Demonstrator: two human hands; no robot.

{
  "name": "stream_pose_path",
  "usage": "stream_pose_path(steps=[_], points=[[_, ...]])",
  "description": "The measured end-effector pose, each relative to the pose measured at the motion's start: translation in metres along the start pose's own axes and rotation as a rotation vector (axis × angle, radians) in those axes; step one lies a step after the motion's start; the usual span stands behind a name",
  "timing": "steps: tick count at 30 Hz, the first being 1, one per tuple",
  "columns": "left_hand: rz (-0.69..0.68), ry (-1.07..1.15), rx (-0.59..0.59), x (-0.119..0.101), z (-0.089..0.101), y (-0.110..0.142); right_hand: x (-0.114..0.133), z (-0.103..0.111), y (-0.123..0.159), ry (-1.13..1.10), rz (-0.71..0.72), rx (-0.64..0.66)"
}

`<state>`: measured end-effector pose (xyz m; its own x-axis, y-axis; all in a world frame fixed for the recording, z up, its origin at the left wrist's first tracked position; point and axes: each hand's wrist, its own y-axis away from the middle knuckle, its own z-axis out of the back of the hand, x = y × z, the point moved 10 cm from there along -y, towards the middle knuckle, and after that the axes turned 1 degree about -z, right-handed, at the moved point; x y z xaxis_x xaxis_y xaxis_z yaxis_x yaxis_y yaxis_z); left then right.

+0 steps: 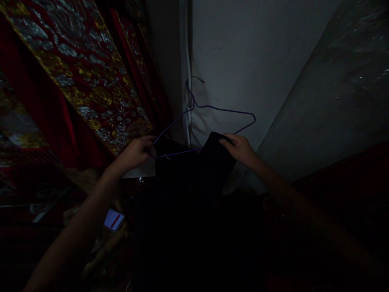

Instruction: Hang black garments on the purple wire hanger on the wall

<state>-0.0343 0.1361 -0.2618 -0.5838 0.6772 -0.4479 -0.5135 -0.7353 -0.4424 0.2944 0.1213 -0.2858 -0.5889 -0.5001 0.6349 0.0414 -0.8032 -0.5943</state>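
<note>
A thin purple wire clothes hanger (223, 109) is in front of the pale wall, its hook upward. My left hand (139, 152) is closed around the hanger's left corner, where the black garment (188, 182) meets it. With fingers and thumb, my right hand (238, 147) pinches the garment's upper right edge, just below the hanger's right arm. The hanger's right corner is bare and sticks out above the cloth. Darkness hides the garment's lower part and its exact kind.
Red cloth with gold and silver embroidery (100, 77) hangs at the left. A white cable or pipe (187, 48) runs down the wall behind the hanger. Clear plastic sheeting (343, 89) covers the right side. A lit phone (114, 220) lies low at the left among dim clutter.
</note>
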Motion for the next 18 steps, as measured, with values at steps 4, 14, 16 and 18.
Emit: stream_pose_path(steps=[4, 14, 16, 18], points=[[0.059, 0.059, 0.119, 0.009, -0.012, 0.007, -0.005, 0.005, 0.002, -0.042, -0.016, -0.041], [0.227, 0.395, 0.376, 0.042, -0.168, 0.031, 0.0, -0.01, 0.008, -0.124, -0.014, 0.032], [0.115, 0.574, 0.339, 0.016, -0.204, 0.026, 0.004, -0.013, 0.011, -0.127, -0.023, 0.043], [0.029, 0.69, 0.336, -0.01, -0.237, 0.026, 0.008, -0.014, 0.013, -0.123, -0.031, 0.034]])
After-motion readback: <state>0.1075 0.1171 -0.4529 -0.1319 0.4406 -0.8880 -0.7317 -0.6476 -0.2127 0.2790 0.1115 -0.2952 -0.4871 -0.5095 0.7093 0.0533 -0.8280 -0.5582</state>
